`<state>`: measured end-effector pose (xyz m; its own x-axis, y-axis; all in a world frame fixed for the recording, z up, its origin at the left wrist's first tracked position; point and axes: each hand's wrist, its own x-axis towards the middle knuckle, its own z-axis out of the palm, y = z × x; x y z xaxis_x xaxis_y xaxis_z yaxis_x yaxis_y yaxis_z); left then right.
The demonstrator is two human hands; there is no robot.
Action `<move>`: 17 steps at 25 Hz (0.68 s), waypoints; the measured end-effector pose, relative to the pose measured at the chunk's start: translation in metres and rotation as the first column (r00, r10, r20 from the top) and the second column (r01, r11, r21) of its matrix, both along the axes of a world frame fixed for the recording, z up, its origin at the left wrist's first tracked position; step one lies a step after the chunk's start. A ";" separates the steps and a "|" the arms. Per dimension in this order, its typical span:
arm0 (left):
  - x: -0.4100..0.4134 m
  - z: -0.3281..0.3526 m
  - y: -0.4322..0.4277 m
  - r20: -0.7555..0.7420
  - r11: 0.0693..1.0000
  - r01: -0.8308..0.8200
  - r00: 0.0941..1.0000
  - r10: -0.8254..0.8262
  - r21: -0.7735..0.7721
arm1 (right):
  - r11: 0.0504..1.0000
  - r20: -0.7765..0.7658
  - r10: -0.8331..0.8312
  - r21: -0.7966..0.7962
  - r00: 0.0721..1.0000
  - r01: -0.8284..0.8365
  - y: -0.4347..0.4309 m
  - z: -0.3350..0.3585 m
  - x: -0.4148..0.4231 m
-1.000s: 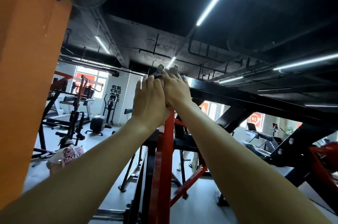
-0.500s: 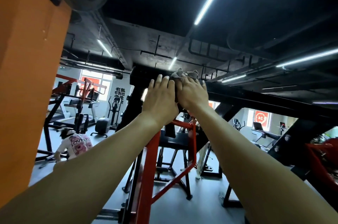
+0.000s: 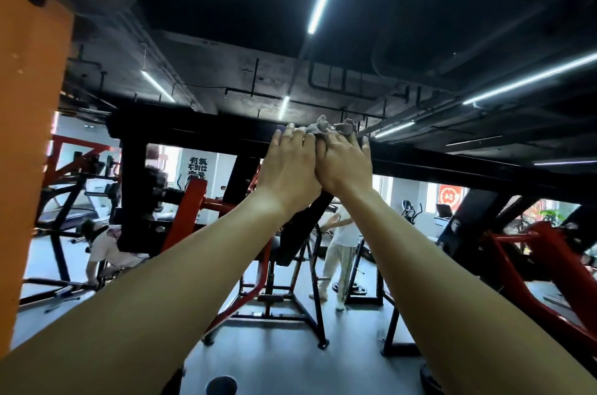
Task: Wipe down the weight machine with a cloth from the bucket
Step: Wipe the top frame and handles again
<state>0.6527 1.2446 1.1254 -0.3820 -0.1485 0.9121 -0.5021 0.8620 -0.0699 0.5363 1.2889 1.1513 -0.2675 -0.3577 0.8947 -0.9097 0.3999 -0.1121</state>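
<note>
Step in hand: wiping the top of the weight machine; both arms reach up to its black overhead beam [image 3: 200, 133], so I judge the wipe is mid-course, not starting or ending.
Cloth: a grey cloth [image 3: 326, 128] sits bunched on the beam's upper face, just beyond the fingertips of both hands, mostly above the right one.
Left hand [image 3: 287, 168]: back toward the camera, fingers straight and side by side, tips laid over the beam's near edge at the cloth's left end; it presses and does not pinch.
Right hand [image 3: 345, 165]: touching the left hand along its thumb side, fingers reaching up onto the cloth; the tips are lost in the folds, so I cannot tell whether they pinch it or only press it flat.
Beam's long axis: crosswise to the forearms, running from well left of the left hand to well right of the right hand, the right end lower in the view.
Cloth's axis: crumpled, no clear long side; its bulk lies along the beam.
Next move calls for: steady downward pressure from both hands while sliding along the beam's length, likely toward the unwiped stretch on either side, and keeping the cloth from slipping off the far edge.
Beside the left hand: an orange upright [image 3: 32, 136], well apart.
</note>
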 end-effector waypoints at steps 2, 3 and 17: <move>-0.018 -0.003 0.009 0.020 1.000 -0.016 1.000 0.016 -0.011 | 0.996 -0.025 -0.070 -0.062 0.997 0.069 0.015 -0.007 -0.027; -0.025 -0.005 0.012 0.035 0.999 -0.026 0.999 0.027 -0.020 | 0.989 -0.019 -0.118 -0.093 0.993 0.115 0.023 -0.011 -0.041; -0.096 -0.005 0.052 0.079 0.989 0.132 0.989 -0.127 -0.063 | 0.962 0.107 -0.117 -0.233 0.987 0.139 0.091 -0.027 -0.122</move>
<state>0.5565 1.2967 1.1207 -0.4612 -0.0317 0.8867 -0.3777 0.9113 -0.1639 0.4145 1.3797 1.1239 -0.3818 -0.0935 0.9195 -0.8339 0.4638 -0.2991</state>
